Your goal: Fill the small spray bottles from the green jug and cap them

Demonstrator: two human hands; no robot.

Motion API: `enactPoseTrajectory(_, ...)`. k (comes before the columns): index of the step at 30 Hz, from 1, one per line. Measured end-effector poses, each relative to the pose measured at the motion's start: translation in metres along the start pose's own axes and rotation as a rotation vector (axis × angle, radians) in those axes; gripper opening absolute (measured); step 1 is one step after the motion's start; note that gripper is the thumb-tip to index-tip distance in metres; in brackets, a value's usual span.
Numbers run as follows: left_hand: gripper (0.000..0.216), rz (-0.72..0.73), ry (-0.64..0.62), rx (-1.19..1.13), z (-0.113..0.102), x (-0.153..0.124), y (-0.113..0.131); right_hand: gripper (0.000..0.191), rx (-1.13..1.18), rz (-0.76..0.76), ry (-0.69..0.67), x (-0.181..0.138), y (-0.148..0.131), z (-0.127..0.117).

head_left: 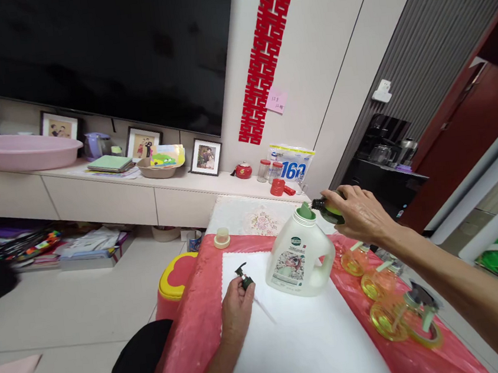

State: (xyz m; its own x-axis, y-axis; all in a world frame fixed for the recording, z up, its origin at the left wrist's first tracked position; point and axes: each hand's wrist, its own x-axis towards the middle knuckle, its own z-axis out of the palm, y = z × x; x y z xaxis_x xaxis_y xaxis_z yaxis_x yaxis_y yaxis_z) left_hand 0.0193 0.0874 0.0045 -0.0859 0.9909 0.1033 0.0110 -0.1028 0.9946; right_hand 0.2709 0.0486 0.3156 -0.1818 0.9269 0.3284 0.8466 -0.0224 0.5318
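My right hand [360,210] grips a small dark bottle [330,209], tipped so its neck points left at the mouth of a large jug. That pale detergent jug [299,258] stands upright on a white sheet, with a green spout [305,211] in its open neck. Whether liquid is flowing I cannot make out. In my left hand [238,303] is a black pump top [244,277], its thin tube slanting down over the sheet. A pale cap [222,238] rests on the red cover, left of the jug.
Several pump bottles of yellow liquid [385,320] stand along the right of the red-covered table [193,329], near a roll of tape [431,336]. A yellow and red stool [176,277] is at the left. Behind runs a cabinet [183,202] with framed photos and a pink basin [23,152].
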Motion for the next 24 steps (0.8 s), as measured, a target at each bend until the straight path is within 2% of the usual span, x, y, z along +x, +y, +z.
enactPoseTrajectory(24, 0.048, -0.005, -0.013, 0.010, -0.0008, 0.0005, -0.0008, 0.069, -0.052, -0.034, 0.034, 0.0016, 0.0011, -0.0037)
